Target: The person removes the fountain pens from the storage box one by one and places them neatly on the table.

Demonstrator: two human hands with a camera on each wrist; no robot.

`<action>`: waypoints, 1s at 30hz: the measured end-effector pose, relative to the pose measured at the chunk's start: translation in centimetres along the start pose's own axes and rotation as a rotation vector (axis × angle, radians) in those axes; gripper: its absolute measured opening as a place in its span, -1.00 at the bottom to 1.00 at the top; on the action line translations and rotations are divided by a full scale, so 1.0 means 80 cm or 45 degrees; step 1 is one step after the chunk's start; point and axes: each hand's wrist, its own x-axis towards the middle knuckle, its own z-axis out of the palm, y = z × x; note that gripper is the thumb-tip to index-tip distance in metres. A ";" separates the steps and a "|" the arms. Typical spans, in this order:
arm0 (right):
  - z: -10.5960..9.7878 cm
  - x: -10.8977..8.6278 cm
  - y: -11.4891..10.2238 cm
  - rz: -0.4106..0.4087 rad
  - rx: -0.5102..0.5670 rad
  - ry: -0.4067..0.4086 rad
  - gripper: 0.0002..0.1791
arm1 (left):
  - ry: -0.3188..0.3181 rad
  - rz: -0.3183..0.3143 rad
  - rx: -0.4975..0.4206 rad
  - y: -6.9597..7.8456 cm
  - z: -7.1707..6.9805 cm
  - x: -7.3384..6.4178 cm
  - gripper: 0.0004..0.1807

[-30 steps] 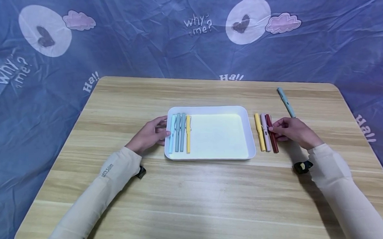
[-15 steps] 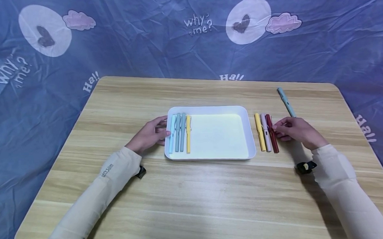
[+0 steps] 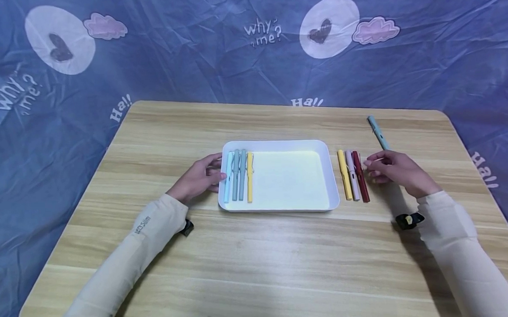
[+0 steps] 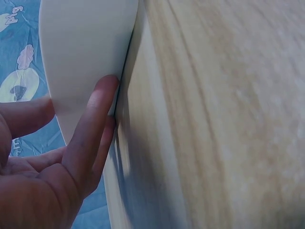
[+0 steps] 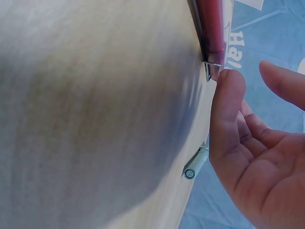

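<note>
My left hand grips the left side of a white tray. Its thumb lies over the rim, and its fingers press the outer wall. Inside the tray, at its left end, a light blue pen, two grey-blue pens and a yellow pen lie side by side. My right hand holds nothing. Its fingertips hover just right of a dark red pen, thumb and forefinger apart in the right wrist view. Left of that pen lie a lilac pen and another yellow pen.
Behind the right hand a teal pen lies slanted on the wooden table, its lower end partly hidden by the hand. A blue printed cloth hangs behind the table's far edge.
My right hand has let go of the dark red pen and drawn back slightly to the right. The pen stays beside the lilac one. The left hand and tray have not moved.
</note>
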 end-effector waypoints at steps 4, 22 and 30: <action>0.002 -0.002 -0.003 -0.010 -0.017 0.011 -0.45 | 0.004 -0.007 -0.007 0.001 0.001 0.000 -0.23; 0.003 -0.003 -0.004 -0.030 -0.009 0.041 -0.41 | 0.010 -0.011 0.001 0.000 0.001 0.001 -0.23; 0.002 -0.004 -0.007 -0.036 -0.005 0.036 -0.41 | 0.007 0.006 -0.017 0.001 0.001 -0.001 -0.24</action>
